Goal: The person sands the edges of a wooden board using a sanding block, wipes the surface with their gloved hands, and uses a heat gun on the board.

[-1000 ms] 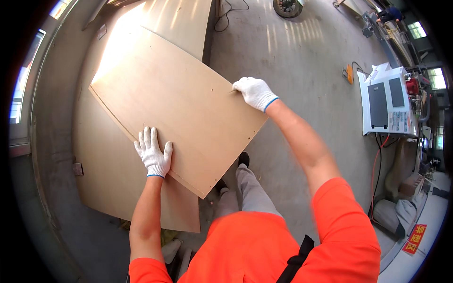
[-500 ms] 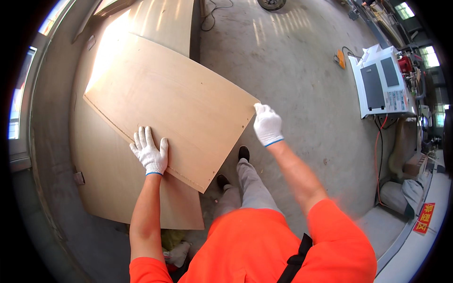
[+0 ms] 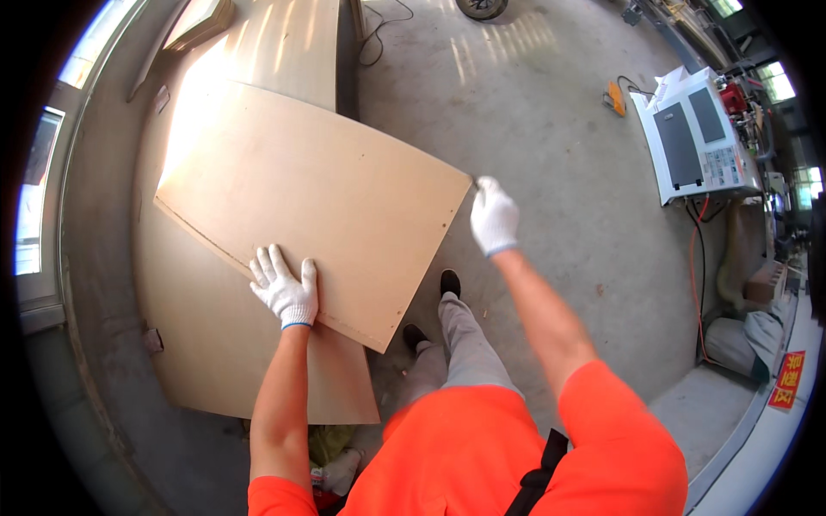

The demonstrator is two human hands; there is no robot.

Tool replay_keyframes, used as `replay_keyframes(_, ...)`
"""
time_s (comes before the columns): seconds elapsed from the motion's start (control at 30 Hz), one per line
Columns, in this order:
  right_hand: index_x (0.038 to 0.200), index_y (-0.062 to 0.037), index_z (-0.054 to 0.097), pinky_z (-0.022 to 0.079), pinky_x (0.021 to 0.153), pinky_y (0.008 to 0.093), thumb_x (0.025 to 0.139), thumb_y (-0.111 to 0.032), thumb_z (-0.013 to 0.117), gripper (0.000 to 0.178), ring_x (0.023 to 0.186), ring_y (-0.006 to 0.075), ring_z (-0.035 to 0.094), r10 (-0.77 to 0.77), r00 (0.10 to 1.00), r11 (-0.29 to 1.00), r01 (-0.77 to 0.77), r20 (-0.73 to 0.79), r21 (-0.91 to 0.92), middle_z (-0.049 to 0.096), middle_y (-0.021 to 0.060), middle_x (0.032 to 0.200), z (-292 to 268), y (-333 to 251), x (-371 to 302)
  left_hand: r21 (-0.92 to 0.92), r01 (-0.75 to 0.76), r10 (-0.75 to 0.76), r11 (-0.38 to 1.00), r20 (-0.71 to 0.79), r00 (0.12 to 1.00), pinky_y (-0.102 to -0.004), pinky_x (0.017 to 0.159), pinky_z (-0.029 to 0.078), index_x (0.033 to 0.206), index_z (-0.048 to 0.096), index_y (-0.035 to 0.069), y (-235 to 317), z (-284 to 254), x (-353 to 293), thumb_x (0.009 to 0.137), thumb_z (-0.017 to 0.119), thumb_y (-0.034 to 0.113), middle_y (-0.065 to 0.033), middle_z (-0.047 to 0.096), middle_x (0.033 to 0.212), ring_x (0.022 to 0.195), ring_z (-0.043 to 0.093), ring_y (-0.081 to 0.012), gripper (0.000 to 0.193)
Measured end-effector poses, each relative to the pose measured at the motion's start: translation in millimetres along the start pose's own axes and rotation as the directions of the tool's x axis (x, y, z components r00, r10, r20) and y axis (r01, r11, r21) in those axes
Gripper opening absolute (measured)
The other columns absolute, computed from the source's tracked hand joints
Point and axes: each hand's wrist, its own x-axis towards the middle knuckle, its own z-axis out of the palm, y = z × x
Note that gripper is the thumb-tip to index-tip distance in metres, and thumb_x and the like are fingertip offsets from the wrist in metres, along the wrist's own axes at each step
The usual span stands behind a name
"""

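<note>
A large tan wooden panel [image 3: 344, 189] lies at an angle over another panel [image 3: 206, 327]. It has small holes along its right end and a narrow groove near its near left edge. My left hand [image 3: 286, 288], in a white knit glove, rests flat on the panel's near part with fingers spread. My right hand [image 3: 496, 219], gloved too, is at the panel's far right corner with its fingers closed. Whatever those fingers hold, if anything, is hidden; a small dark spot shows between them and the corner.
Another board [image 3: 292, 52] with a dark side stands behind. A white and grey machine [image 3: 693, 138] is on the right, near an orange pedal [image 3: 614, 99] and hanging cables. At the top are a wheel [image 3: 482, 7] and a black cord [image 3: 379, 39] on the concrete floor.
My right hand has shifted slightly outward from the panel's corner. My left hand stays flat on the panel. The whole view has shifted a little.
</note>
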Motion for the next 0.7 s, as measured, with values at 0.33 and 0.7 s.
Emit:
replay_keyframes(0.33, 0.116, -0.0109, 0.067, 0.059, 0.073, 0.0489, 0.097, -0.016, 0.061, 0.021, 0.085, 0.0368, 0.073, 0.051, 0.998, 0.998, -0.050, 0.028, -0.025, 0.076, 0.0149, 0.101, 22.3, -22.0, -57.2, -0.065, 0.008, -0.008, 0.998, -0.002, 1.000, -0.0686, 0.123, 0.016, 0.159, 0.041, 0.009, -3.7, 6.2, 0.0, 0.095, 0.060, 0.058, -0.0179, 0.029, 0.171, 0.158, 0.019, -0.0428, 0.083)
replay_keyframes(0.7, 0.113, -0.0106, 0.066, 0.058, 0.070, 0.0501, 0.096, -0.013, 0.054, 0.020, 0.080, 0.0370, 0.073, -0.131, 0.989, 0.972, 0.142, 0.072, -0.187, 0.074, 0.0160, 0.094, 9.9, -17.6, -8.1, -0.016, 0.003, -0.003, 1.000, -0.005, 1.000, -0.0670, 0.122, 0.020, 0.159, 0.041, 0.010, 1.0, 3.9, 3.5, 0.098, 0.056, 0.060, -0.0161, 0.028, 0.171, 0.158, 0.021, -0.0408, 0.081)
